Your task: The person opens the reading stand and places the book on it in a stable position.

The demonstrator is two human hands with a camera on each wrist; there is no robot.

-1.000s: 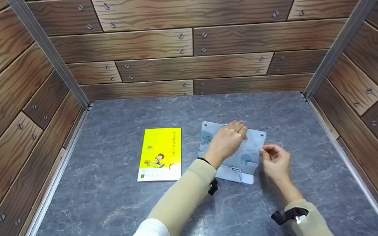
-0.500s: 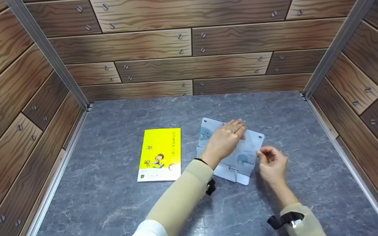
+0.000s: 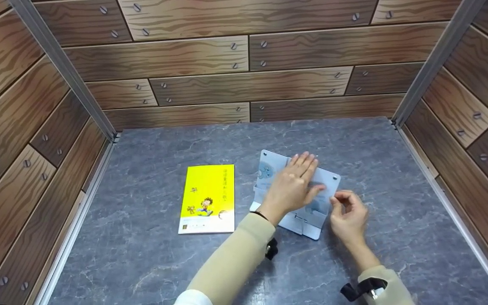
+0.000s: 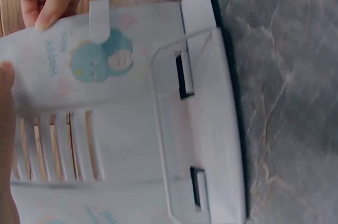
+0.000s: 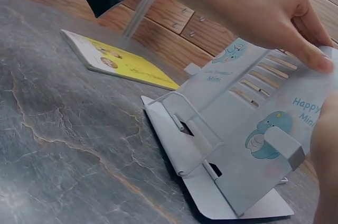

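Observation:
A pale blue-white book stand (image 3: pixel 280 192) with dinosaur prints, slots and a wire page holder leans back on its base plate (image 3: pixel 311 231). My left hand (image 3: pixel 290 186) lies over the upper middle of its panel. In the right wrist view, the left thumb (image 5: pixel 319 63) is on the front while the fingers pass over the top edge, their tips hidden. My right hand (image 3: pixel 350 216) pinches the panel's right edge between thumb and fingers; its fingertips behind the panel are partly hidden. A small page clip (image 5: pixel 285 145) sticks out from the front near that edge.
A yellow and white book (image 3: pixel 208 199) lies flat on the grey marbled table (image 3: pixel 151 262), left of the stand. Wood-patterned walls (image 3: pixel 244 59) with metal corner rails enclose the table at the back and both sides.
The stand's panel has tipped slightly more upright and the stand has shifted a little left. My left hand's fingers have straightened and its thumb has spread. My right hand has moved slightly left, still pinching the edge.

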